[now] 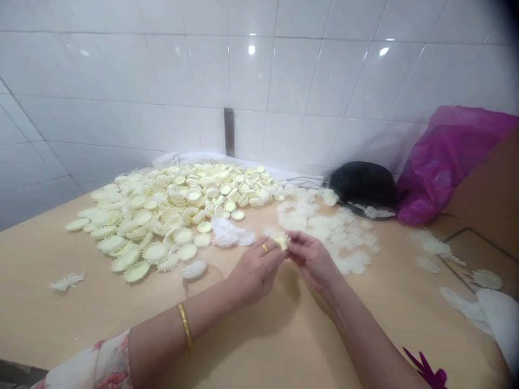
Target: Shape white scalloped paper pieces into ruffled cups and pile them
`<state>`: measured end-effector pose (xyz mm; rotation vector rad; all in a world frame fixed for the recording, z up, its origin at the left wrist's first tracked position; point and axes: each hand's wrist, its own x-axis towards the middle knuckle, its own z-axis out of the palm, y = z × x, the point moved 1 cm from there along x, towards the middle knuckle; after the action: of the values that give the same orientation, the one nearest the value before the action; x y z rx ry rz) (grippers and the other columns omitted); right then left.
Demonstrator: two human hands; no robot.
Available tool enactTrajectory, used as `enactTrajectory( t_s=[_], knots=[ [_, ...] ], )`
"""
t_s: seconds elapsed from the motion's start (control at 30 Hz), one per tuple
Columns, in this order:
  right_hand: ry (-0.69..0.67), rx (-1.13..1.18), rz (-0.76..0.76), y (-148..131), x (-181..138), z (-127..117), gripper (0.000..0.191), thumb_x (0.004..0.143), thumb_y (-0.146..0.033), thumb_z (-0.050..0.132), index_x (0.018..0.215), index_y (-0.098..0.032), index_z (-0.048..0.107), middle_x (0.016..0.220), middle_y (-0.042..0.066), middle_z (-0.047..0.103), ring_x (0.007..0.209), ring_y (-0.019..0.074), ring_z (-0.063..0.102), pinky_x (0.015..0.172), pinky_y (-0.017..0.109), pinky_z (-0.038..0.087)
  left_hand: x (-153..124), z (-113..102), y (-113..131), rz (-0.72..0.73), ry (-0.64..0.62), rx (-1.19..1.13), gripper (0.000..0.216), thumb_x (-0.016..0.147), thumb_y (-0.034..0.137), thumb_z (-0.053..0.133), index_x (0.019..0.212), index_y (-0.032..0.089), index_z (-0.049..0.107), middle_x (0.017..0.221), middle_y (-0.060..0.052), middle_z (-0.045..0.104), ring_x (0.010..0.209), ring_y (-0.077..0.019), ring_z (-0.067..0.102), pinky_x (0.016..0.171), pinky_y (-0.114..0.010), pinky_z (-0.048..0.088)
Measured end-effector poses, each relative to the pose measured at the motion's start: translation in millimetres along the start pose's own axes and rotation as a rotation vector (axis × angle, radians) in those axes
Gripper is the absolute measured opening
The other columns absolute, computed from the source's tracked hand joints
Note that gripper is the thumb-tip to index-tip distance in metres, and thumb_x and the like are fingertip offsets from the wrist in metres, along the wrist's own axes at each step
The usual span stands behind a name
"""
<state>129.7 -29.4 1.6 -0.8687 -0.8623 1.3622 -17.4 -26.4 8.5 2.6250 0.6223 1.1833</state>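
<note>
Above the middle of the table, my left hand (257, 270) and my right hand (312, 256) meet with their fingertips pinched on a small pale-yellow scalloped piece (280, 238). Fingers partly cover it, and its material is unclear. To the left lies a heap of pale-yellow round pieces (178, 208) with toothed rims, many cupped. On the right are spread thin whitish flower-shaped cutouts (344, 237). A crumpled white cloth or tissue (231, 232) rests just beyond my left hand. A round white piece (194, 269) sits nearer, left of my fingers.
A black rounded object (363, 186) and a purple plastic bag (441, 167) stand against the tiled wall (251, 70). Purple handles (427, 370) show at the bottom right. White scraps (490, 316) lie along the right side, with another scrap (68, 281) at far left.
</note>
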Motion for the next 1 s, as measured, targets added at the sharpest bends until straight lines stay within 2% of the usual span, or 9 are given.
enactTrajectory(
  t_s=[0.07,0.17,0.27,0.33,0.43,0.53,0.63,0.83,1.0],
  knots=[
    [-0.012,-0.003,0.009,-2,-1,1,0.024,0.052,-0.021,0.076,0.073,-0.016,0.064,0.061,-0.004,0.059,0.052,0.0071,0.054,0.056,0.021,0.041,7,2,-4,-0.123,0.108,-0.084,0.02,0.083,0.014,0.039,0.094,0.016,0.056,0.09,-0.01,0.056,0.087,-0.0175,0.051,0.075,-0.032,0.045],
    [0.011,0.003,-0.009,-5,0,-2,0.025,0.053,-0.021,0.074,0.075,-0.016,0.063,0.064,-0.004,0.058,0.052,0.0078,0.054,0.057,0.023,0.042,15,9,-13,-0.458,0.261,-0.283,0.021,0.077,0.023,0.051,0.096,0.017,0.056,0.093,-0.009,0.054,0.088,-0.0184,0.051,0.069,-0.03,0.045],
    [0.055,-0.094,-0.072,-6,2,-6,0.024,0.058,-0.021,0.069,0.08,-0.017,0.062,0.065,-0.004,0.055,0.053,0.0086,0.052,0.059,0.025,0.043,17,18,-23,-0.785,0.203,-0.666,0.016,0.072,0.031,0.056,0.075,0.015,0.056,0.069,-0.003,0.055,0.065,-0.0139,0.053,0.059,-0.027,0.043],
    [0.124,-0.333,-0.2,-7,1,-7,0.02,0.065,-0.023,0.063,0.084,-0.018,0.061,0.073,-0.001,0.057,0.059,0.0111,0.053,0.062,0.029,0.045,15,20,-28,-0.894,0.188,-0.814,0.019,0.071,0.031,0.057,0.065,0.014,0.053,0.056,0.0,0.051,0.054,-0.0106,0.049,0.056,-0.025,0.04],
    [0.195,-0.795,-0.574,-8,-4,-1,0.022,0.078,-0.025,0.05,0.096,-0.018,0.06,0.095,0.007,0.059,0.083,0.0189,0.055,0.078,0.037,0.045,13,18,-32,-0.906,0.278,-0.758,0.018,0.069,0.029,0.06,0.061,0.014,0.054,0.05,0.002,0.049,0.049,-0.009,0.045,0.053,-0.023,0.037],
    [0.049,-1.064,-0.765,-2,-9,9,0.033,0.086,-0.028,0.04,0.114,-0.019,0.054,0.114,0.011,0.053,0.108,0.0238,0.047,0.093,0.042,0.037,14,18,-27,-0.863,0.285,-0.784,0.013,0.067,0.023,0.06,0.059,0.013,0.056,0.051,0.002,0.05,0.05,-0.0084,0.044,0.053,-0.023,0.036],
    [-0.058,-1.07,-0.645,7,-11,14,0.041,0.088,-0.035,0.035,0.124,-0.02,0.048,0.122,0.012,0.048,0.111,0.0247,0.047,0.093,0.043,0.039,14,19,-17,-0.842,0.262,-0.991,0.007,0.065,0.016,0.06,0.059,0.013,0.058,0.055,0.002,0.05,0.053,-0.0075,0.044,0.056,-0.022,0.037],
    [-0.049,-0.637,-0.337,11,-14,21,0.05,0.09,-0.047,0.027,0.129,-0.02,0.042,0.126,0.01,0.051,0.113,0.0233,0.049,0.093,0.039,0.04,15,13,-5,-0.799,0.283,-1.259,0.01,0.07,0.021,0.063,0.065,0.013,0.062,0.06,0.001,0.051,0.058,-0.0081,0.049,0.061,-0.023,0.04],
    [-0.032,-0.62,-0.35,7,-13,21,0.045,0.085,-0.047,0.041,0.12,-0.02,0.049,0.122,0.01,0.054,0.109,0.0221,0.052,0.089,0.035,0.043,18,13,-2,-0.82,0.296,-1.38,0.009,0.07,0.02,0.064,0.067,0.012,0.064,0.064,0.0,0.055,0.064,-0.0082,0.052,0.066,-0.022,0.043]
  ],
)
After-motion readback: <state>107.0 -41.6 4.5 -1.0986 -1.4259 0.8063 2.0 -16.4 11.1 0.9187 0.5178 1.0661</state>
